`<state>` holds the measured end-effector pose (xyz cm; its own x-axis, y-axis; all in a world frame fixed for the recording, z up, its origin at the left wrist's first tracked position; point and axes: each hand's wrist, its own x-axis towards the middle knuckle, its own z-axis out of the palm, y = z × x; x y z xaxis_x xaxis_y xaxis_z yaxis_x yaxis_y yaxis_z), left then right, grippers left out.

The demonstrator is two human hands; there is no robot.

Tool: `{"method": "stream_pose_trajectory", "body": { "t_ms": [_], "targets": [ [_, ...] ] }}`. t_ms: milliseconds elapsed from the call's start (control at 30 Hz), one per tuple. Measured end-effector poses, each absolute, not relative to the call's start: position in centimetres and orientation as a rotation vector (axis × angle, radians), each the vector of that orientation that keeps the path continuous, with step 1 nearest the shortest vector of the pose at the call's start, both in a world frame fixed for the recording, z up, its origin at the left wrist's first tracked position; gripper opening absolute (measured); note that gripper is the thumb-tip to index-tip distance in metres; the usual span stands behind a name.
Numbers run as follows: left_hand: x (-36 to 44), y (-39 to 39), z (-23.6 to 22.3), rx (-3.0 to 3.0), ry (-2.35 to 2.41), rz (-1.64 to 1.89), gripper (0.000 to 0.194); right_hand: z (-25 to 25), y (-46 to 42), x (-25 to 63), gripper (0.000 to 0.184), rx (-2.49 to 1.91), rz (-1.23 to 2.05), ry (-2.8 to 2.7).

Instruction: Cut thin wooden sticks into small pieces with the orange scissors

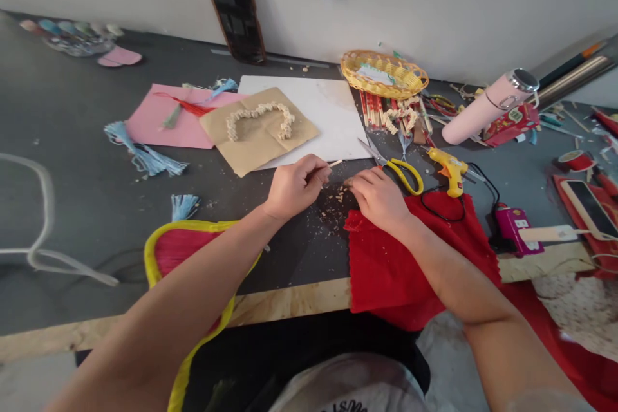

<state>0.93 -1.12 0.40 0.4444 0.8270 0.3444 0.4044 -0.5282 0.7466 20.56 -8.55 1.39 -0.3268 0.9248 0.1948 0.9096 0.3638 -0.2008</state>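
Note:
My left hand (295, 185) is closed in a pinch on a thin wooden stick (335, 163) whose tip points right. My right hand (379, 196) lies curled, fingers down, over small wood bits (339, 194) on the dark table, its wrist resting on a red cloth (400, 257). What its fingers hold is hidden. Just beyond the hands lie yellow-handled scissors (398, 168) and a white board (318, 117). On brown paper (258, 132) sits a curved arch of small wood pieces (261, 117).
A yellow glue gun (451, 170) with black cord lies right of the scissors. A yellow basket (383, 73), red-and-white sticks (374, 108), a pink bottle (487, 106), pink paper (171, 117), blue tassels (145, 154) and a phone (591, 206) surround the work spot. The wooden table edge (290, 299) runs in front.

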Motion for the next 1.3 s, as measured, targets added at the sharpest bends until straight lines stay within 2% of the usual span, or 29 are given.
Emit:
{"method": "stream_pose_trajectory", "body": {
  "t_ms": [200,567,700,933,1100,1300],
  "targets": [
    [0.9,-1.1,0.4,2.081,1.054,0.957,0.018,1.6,-9.5,20.5,0.025,-1.56,0.193,-2.435],
    [0.1,-0.1,1.2,2.186,1.206,0.825,0.015,1.4,-9.8,20.3,0.036,-1.544,0.171,-2.488],
    [0.1,-0.2,1.6,2.289,1.115,0.652,0.014,1.4,-9.7,20.3,0.04,-1.646,0.144,-2.392],
    [0.6,-1.2,1.9,2.5,0.928,0.34,0.014,1.4,-9.5,22.1,0.034,-1.617,0.108,-2.223],
    [1.1,-2.0,1.0,2.52,0.895,0.394,0.015,1.3,-9.3,22.6,0.032,-1.606,0.114,-2.205],
    [1.0,-1.4,0.7,2.511,0.999,0.543,0.007,1.3,-9.6,21.8,0.033,-1.668,0.094,-2.308]
  ]
}}
